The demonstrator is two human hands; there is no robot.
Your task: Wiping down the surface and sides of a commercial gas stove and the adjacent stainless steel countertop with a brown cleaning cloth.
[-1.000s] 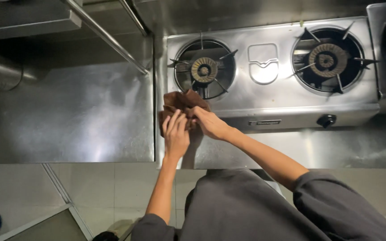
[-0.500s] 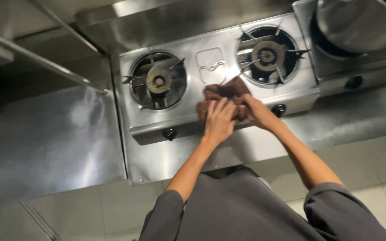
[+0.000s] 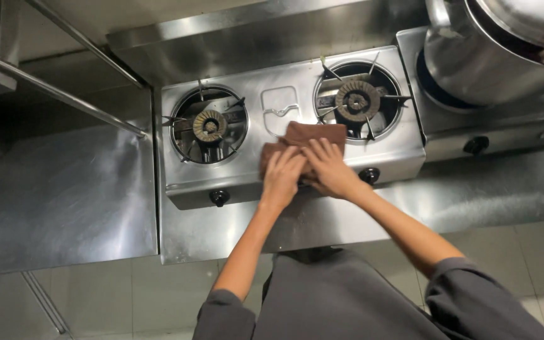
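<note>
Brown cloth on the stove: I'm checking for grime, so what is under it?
The brown cloth lies on the stove top between the two burners, pressed flat by the left hand and right hand. The steel beneath the cloth is covered, so its state cannot be seen.

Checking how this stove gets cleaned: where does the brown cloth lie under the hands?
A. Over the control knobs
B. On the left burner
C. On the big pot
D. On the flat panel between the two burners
D: both the left hand and right hand press the brown cloth on the stove's flat middle panel, between the left burner and right burner.

Left hand (image 3: 283,176), right hand (image 3: 328,169) — flat, side-by-side
</note>
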